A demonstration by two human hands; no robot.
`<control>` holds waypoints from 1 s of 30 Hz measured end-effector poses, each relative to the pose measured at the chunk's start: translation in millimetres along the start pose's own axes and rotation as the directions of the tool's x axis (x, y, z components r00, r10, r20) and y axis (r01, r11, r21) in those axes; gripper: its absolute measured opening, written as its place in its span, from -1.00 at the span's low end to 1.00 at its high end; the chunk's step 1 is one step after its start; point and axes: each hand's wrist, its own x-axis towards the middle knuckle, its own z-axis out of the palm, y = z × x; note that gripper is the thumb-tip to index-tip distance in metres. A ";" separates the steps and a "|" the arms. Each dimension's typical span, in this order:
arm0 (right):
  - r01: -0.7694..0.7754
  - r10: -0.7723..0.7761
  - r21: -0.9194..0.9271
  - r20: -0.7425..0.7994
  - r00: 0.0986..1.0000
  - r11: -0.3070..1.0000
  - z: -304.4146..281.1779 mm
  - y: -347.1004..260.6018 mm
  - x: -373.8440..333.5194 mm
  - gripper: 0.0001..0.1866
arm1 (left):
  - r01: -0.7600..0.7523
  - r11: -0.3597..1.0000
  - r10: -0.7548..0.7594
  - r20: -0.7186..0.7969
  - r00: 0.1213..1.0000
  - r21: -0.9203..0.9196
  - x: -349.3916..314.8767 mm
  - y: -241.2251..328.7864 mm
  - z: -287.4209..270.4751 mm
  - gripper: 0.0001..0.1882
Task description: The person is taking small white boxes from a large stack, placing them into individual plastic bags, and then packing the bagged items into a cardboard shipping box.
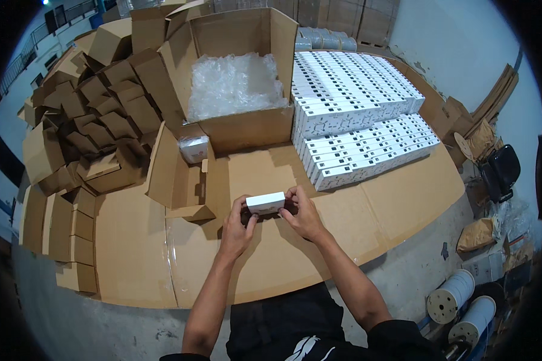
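Observation:
Between my two hands is a small white box, held just above the cardboard-covered table. My left hand grips its left end, thumb on the near side. At the right end, the fingers and thumb of my right hand close round it. Ahead and to the left stands a small open brown carton, with a white box in clear wrap at its far end. Rows of stacked white boxes fill the far right of the table.
Behind the small carton, a large open carton holds clear plastic bags. Many open brown cartons are piled at the left. Cable spools and a black chair stand on the floor at right.

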 end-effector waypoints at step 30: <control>0.170 -0.075 -0.710 0.163 0.984 0.683 -22.1 -8.6 -57.4 -0.38 | 0.074 0.612 0.197 -0.242 0.950 0.788 422.2 64.5 -76.1 -0.61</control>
